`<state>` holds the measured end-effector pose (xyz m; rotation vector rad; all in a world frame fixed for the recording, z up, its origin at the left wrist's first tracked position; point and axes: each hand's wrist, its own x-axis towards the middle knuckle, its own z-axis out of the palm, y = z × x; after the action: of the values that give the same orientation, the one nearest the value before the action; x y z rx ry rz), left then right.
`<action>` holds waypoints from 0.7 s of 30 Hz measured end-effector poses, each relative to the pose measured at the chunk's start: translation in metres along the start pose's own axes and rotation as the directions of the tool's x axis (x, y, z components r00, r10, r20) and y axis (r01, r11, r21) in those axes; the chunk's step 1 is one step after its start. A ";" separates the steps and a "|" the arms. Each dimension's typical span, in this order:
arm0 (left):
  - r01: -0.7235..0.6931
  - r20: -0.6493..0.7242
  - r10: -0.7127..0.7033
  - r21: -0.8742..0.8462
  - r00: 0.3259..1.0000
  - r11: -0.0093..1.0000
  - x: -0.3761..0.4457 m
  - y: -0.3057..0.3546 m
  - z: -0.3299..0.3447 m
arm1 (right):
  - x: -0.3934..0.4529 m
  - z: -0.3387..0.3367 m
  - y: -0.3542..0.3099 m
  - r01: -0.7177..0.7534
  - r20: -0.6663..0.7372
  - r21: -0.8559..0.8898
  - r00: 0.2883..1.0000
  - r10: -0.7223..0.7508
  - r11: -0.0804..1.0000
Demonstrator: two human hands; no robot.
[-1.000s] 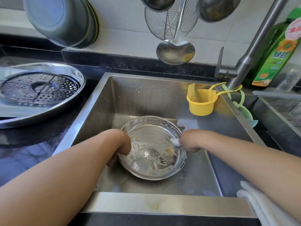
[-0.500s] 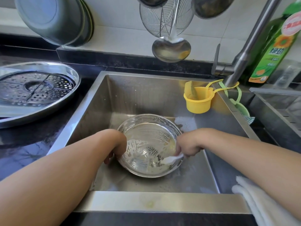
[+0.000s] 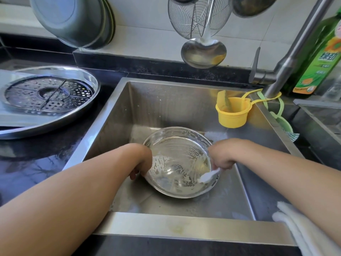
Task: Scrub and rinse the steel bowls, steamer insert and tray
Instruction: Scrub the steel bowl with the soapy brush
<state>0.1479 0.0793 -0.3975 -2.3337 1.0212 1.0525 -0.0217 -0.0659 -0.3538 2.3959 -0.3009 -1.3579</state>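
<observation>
A soapy steel bowl (image 3: 177,161) lies on the sink floor, streaked with foam inside. My left hand (image 3: 143,163) grips its left rim, fingers curled under the edge. My right hand (image 3: 220,157) holds a white scrubbing cloth (image 3: 209,175) and presses it against the bowl's inner right wall. On the dark counter to the left, a round steel tray (image 3: 77,117) holds the perforated steamer insert (image 3: 48,93). More steel bowls (image 3: 73,19) hang on the wall above it.
The steel sink (image 3: 166,100) has a yellow cup (image 3: 233,113) hung on its right wall below the faucet (image 3: 287,58). A green detergent bottle (image 3: 317,58), a hanging ladle (image 3: 203,54) and wire strainer (image 3: 195,17) sit behind. White cloth (image 3: 302,231) drapes at the front right.
My right hand has moved with the cloth from the bowl's far right rim down toward its near right side. My left hand keeps its grip on the left rim.
</observation>
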 end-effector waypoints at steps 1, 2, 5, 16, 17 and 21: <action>-0.014 0.007 0.014 0.000 1.000 1.000 0.000 0.001 0.000 | 0.001 0.001 0.001 0.005 0.019 0.013 1.000 -0.006 1.000; -0.030 0.005 0.030 -0.005 1.000 1.000 0.001 0.001 0.000 | 0.005 0.005 0.004 0.020 0.046 0.126 0.999 -0.026 0.992; -0.058 -0.005 0.058 -0.127 0.998 0.990 0.012 -0.006 0.003 | 0.017 0.011 -0.013 0.133 -0.045 0.507 0.991 -0.128 0.852; -0.111 -0.028 0.109 -0.047 0.994 0.993 -0.001 0.002 0.001 | 0.064 -0.027 -0.011 -0.101 -0.451 0.402 0.843 0.293 0.910; -0.114 -0.032 0.113 -0.034 0.993 0.993 -0.002 0.003 0.000 | 0.057 -0.020 -0.003 -0.159 -0.403 0.399 0.854 0.329 0.903; -0.111 -0.041 0.109 -0.045 0.993 0.993 -0.005 0.003 0.000 | 0.016 0.001 0.013 -0.212 -0.150 0.228 0.957 0.249 0.950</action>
<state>0.1438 0.0797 -0.3935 -2.3679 1.1631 1.0872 -0.0142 -0.0840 -0.3615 2.5329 -0.6837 -1.0456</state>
